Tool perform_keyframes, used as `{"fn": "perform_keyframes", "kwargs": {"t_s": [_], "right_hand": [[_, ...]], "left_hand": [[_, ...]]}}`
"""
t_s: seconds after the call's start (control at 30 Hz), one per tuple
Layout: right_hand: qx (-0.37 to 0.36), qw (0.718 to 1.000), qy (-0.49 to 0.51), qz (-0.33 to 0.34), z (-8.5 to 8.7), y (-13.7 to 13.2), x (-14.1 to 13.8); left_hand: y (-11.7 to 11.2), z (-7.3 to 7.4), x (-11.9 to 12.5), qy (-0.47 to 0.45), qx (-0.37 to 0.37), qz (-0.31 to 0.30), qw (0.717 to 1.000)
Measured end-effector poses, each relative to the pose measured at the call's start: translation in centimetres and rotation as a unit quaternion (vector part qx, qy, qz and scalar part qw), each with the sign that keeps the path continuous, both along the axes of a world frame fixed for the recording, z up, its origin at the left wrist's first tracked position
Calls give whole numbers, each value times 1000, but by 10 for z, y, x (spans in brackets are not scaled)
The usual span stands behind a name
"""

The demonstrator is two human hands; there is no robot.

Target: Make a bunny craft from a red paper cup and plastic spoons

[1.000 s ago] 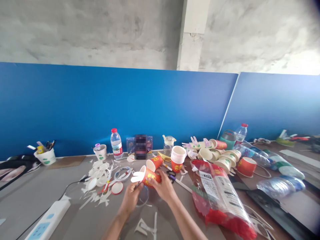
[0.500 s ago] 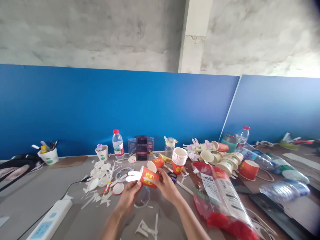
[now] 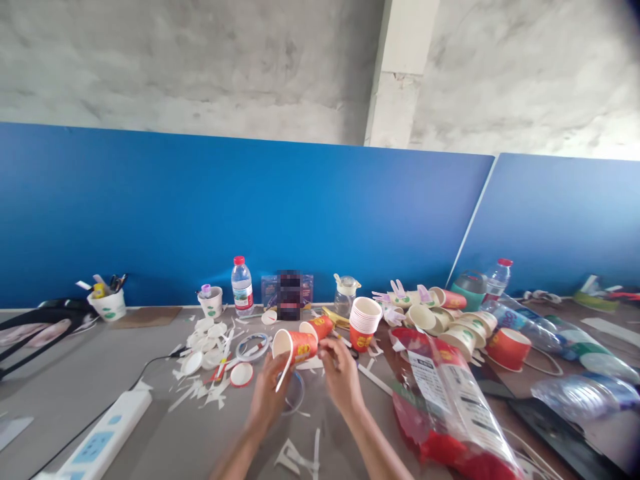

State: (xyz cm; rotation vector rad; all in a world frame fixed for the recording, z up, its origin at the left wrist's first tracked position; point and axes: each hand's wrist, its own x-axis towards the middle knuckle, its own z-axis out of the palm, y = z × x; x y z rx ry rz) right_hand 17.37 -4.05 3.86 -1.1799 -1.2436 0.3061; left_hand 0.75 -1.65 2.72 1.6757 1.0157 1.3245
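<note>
My left hand (image 3: 269,393) is closed around a red paper cup (image 3: 303,347) with yellow lettering, which lies on its side in the air. The cup's mouth points left, and a white paper strip (image 3: 284,373) sticks out beside the rim. Close to the cup's base is my right hand (image 3: 341,373), its fingers bent and slightly apart, with nothing visible in them. Behind the held cup another red paper cup (image 3: 320,325) lies tipped over. A stack of red paper cups (image 3: 364,323) stands further right.
White paper discs (image 3: 193,363) and scraps litter the left, near a tape roll (image 3: 251,347). A red plastic bag (image 3: 425,400) and several cups with paper ears (image 3: 421,318) occupy the right. At lower left lies a power strip (image 3: 103,437). A water bottle (image 3: 243,290) stands behind.
The held cup has turned so its open mouth shows more, and its white strip now points down. My right hand has come off the cup's side and moved slightly right.
</note>
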Motion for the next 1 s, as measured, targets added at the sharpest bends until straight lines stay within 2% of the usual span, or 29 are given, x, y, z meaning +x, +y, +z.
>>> {"fn": "perform_keyframes", "kwargs": {"t_s": [0.1, 0.23, 0.43, 0.73, 1.0], "right_hand": [[19, 998, -31, 57, 3, -11, -21], [-11, 998, -21, 52, 0, -14, -33], [-48, 998, -16, 36, -1, -12, -30], [-35, 998, -40, 20, 0, -16, -32], [-54, 997, -53, 27, -1, -14, -30]], "left_hand": [[-3, 5, -1, 74, 102, 26, 992], [-2, 3, -2, 133, 161, 27, 978], [-2, -2, -2, 177, 187, 18, 966], [-1, -3, -3, 207, 202, 17, 957], [-4, -1, -2, 225, 224, 16, 948]]}}
